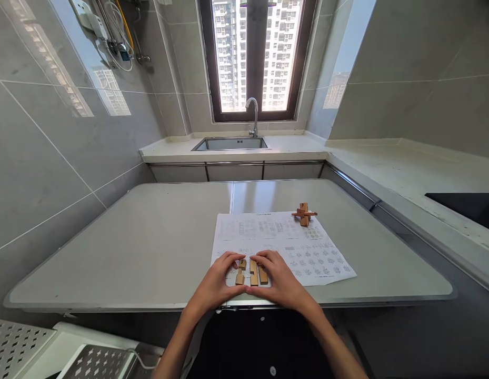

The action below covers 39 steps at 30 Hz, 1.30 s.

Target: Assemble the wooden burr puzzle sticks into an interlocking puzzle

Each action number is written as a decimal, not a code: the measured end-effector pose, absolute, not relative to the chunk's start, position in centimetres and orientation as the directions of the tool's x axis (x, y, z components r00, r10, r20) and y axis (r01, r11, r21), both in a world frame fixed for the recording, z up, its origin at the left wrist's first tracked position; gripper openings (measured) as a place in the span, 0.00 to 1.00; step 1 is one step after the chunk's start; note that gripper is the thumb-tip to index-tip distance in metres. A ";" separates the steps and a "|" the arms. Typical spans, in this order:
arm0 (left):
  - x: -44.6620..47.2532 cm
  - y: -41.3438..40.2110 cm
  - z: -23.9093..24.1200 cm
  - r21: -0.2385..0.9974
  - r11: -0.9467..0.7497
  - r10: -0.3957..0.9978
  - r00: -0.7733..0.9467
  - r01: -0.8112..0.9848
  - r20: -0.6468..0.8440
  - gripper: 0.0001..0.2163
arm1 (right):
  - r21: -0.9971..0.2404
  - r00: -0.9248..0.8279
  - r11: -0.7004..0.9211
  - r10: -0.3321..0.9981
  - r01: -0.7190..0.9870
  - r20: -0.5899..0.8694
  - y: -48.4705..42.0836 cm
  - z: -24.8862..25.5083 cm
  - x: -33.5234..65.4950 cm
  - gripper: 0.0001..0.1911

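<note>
head view: left hand (215,281) and right hand (286,281), each grip wide, curve around wooden bars (254,277), two notched, on paper (270,239).

Sink (224,143) w/ faucet (256,120) nr window (257,63).

The paper sheet (283,245) is too finely printed to read. The right hand (281,279) partly covers the rightmost wooden block (263,275). The window (255,58) is cropped above.
</note>
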<state>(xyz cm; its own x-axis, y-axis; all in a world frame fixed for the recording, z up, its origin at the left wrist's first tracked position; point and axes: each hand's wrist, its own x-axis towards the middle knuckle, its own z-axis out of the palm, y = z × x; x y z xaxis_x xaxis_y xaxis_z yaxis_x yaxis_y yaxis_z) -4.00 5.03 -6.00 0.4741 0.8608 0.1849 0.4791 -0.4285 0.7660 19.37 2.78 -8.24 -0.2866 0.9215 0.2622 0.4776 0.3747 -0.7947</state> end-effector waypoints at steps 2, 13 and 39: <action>-4.0 5.0 -5.9 0.764 -0.425 0.862 0.475 0.486 0.178 0.27 | -0.831 -0.263 0.339 0.934 0.441 0.242 3.1 -8.0 19.0 0.29; -4.2 5.0 -6.2 0.771 -0.397 0.874 0.463 0.499 0.150 0.31 | -0.934 -0.176 -0.034 0.984 -0.357 0.032 2.8 -7.7 20.7 0.33; -4.1 4.9 -6.2 0.761 -0.413 0.880 0.435 0.500 0.192 0.27 | -0.963 -0.113 0.232 0.969 0.135 0.218 2.8 -8.3 19.5 0.33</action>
